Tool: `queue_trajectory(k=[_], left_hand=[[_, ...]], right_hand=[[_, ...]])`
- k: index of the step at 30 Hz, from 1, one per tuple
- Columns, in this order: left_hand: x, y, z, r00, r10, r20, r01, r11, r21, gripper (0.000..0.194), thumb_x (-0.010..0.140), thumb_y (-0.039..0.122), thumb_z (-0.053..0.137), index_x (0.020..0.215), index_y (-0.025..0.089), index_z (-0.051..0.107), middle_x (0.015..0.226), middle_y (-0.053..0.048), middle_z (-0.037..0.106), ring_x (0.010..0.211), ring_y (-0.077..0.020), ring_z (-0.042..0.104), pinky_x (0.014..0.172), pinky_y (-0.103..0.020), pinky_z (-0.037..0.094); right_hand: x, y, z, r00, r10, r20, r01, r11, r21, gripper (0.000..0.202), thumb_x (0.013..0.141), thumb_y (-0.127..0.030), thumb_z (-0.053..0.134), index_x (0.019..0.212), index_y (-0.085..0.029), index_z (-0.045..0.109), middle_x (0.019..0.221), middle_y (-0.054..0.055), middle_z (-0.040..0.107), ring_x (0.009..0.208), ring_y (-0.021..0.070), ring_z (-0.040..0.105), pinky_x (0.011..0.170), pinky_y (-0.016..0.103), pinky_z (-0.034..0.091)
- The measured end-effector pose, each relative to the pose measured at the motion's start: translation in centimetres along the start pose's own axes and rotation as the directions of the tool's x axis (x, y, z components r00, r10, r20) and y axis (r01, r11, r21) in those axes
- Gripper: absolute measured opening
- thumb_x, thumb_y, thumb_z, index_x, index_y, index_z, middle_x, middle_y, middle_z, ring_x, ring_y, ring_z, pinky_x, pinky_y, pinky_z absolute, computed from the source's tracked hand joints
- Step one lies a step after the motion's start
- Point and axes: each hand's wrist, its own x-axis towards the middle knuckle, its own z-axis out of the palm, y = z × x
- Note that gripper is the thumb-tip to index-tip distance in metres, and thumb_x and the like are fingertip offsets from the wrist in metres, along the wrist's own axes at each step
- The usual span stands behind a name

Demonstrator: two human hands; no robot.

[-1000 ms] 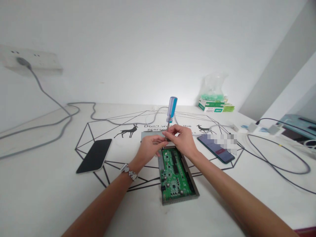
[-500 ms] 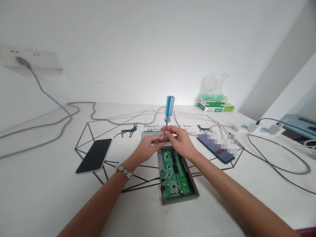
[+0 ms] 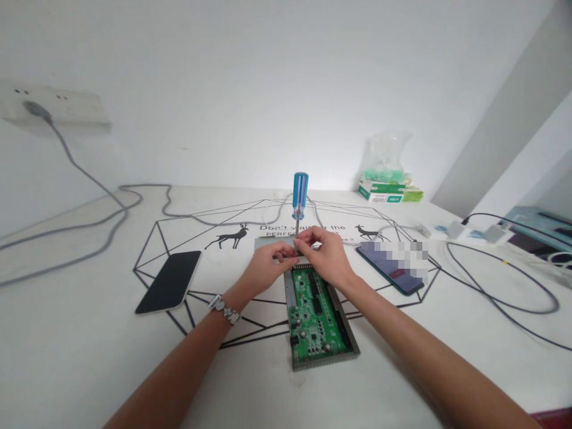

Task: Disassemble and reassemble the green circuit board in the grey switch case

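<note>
A screwdriver (image 3: pixel 300 189) with a blue, partly clear handle stands almost upright at the far end of an open metal case (image 3: pixel 353 344). Inside the case lies a green circuit board (image 3: pixel 313 325). My right hand (image 3: pixel 326 256) is closed, thumb and fingertips pinching the screwdriver's shaft. Just below, my left hand (image 3: pixel 268 265) has its thumb and fingers closed round the lower shaft near the tip. The tip itself, and any screw at it, are hidden by the fingers. A grey flat panel (image 3: pixel 263 242) shows partly behind my hands.
A black-screened phone (image 3: pixel 170 282) lies left and another phone (image 3: pixel 388 268) right. Green-and-white boxes (image 3: pixel 382 189) with a plastic bag (image 3: pixel 386 155) stand by the wall. A power strip (image 3: pixel 465 231) and black cable (image 3: pixel 500 301) lie right; a grey cable (image 3: pixel 129 208) runs left.
The screwdriver's handle has tipped slightly left and turned, now more upright. Both hands keep nearly the same place at the case's far end.
</note>
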Motion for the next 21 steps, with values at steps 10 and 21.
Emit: queue_trajectory(k=[10, 21], left_hand=[[-0.1, -0.1, 0.1, 0.999, 0.031, 0.004, -0.032, 0.999, 0.024, 0.016, 0.086, 0.031, 0.064, 0.085, 0.016, 0.072, 0.078, 0.000, 0.070, 0.072, -0.0151, 0.056, 0.068, -0.026, 0.042], [-0.3, 0.8, -3.4, 0.998, -0.046, 0.050, 0.028, 0.946, 0.324, 0.020, 0.080, 0.039, 0.066, 0.075, 0.020, 0.070, 0.072, -0.001, 0.069, 0.067, -0.0166, 0.057, 0.059, -0.026, 0.038]], right_hand=[[-0.1, 0.2, 0.2, 0.999, 0.030, 0.037, -0.026, 0.994, -0.108, 0.015, 0.081, -0.035, 0.069, 0.086, -0.021, 0.068, 0.077, 0.001, 0.071, 0.074, 0.0178, 0.065, 0.071, 0.029, 0.048], [-0.8, 0.8, 0.5, 0.989, 0.043, 0.141, -0.017, 0.983, -0.180, 0.008, 0.086, -0.029, 0.067, 0.083, -0.022, 0.069, 0.077, 0.002, 0.074, 0.071, 0.0182, 0.067, 0.072, 0.031, 0.049]])
